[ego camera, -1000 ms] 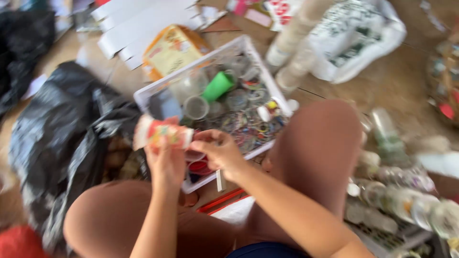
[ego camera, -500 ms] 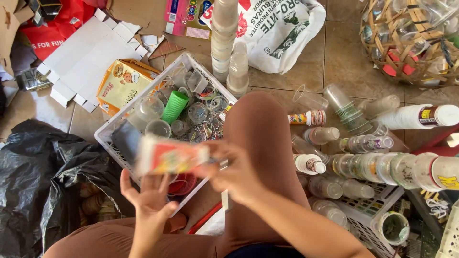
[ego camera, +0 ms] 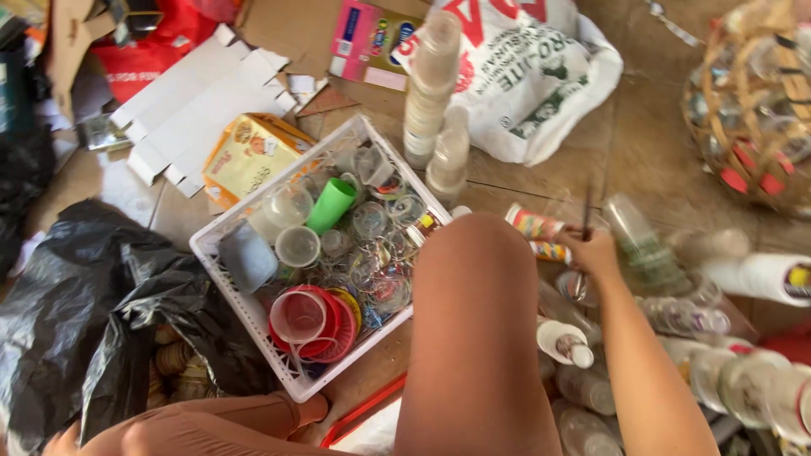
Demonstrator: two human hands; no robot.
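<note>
Our right hand [ego camera: 594, 253] reaches past the raised knee into the pile of small bottles [ego camera: 676, 312], its fingers clenched on a thin dark stick [ego camera: 585, 211].

Nearest us, at six o'clock, we see our knee [ego camera: 473, 279]; our left hand is out of view, so we cannot tell its state. At three o'clock our right hand grips the thin stick upright, just beside a small bottle with a colourful label [ego camera: 532, 224]. At nine o'clock lies a black plastic bag [ego camera: 76, 304]. Just beyond the knee sits the white basket [ego camera: 211, 253] of clear cups, red lids [ego camera: 325, 317] and a green cup [ego camera: 331, 205]. Farther, toward twelve, stand stacked clear cups [ego camera: 432, 80] against a white sack [ego camera: 541, 84]; at two o'clock, a wicker basket [ego camera: 752, 110].
</note>
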